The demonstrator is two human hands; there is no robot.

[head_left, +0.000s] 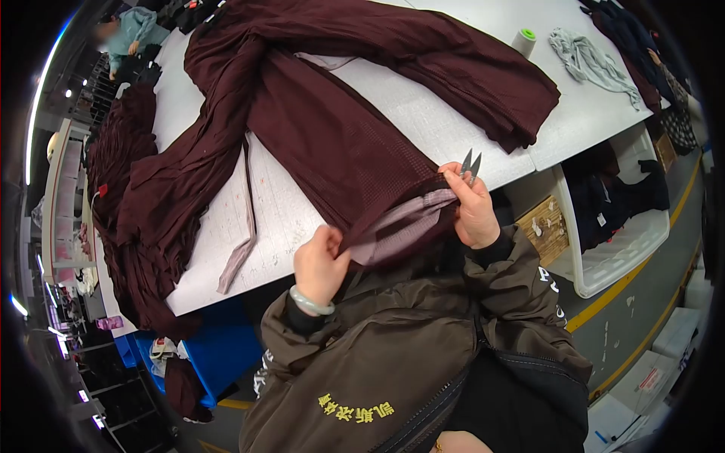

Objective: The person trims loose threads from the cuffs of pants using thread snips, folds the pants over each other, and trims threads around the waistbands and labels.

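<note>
A maroon garment (pixel 325 128) is spread across the table, one long tube of it reaching toward me. Its open end shows a pale pinkish inner side (pixel 400 226). My left hand (pixel 321 260), with a bangle at the wrist, is closed on the left edge of that opening. My right hand (pixel 474 208) pinches the opposite edge. Small thread snips (pixel 470 163) also sit in my right hand, their dark blades pointing up and away from the cloth. The snips' handles are mostly hidden by the fingers.
A heap of maroon garments (pixel 151 219) hangs over the left side of the white table (pixel 272 204). A thread cone (pixel 523 43) and a pale grey cloth (pixel 593 64) lie at the far right. A white bin (pixel 623 260) holds dark clothes; a blue bin (pixel 223 343) stands below. Another person (pixel 134 38) is far left.
</note>
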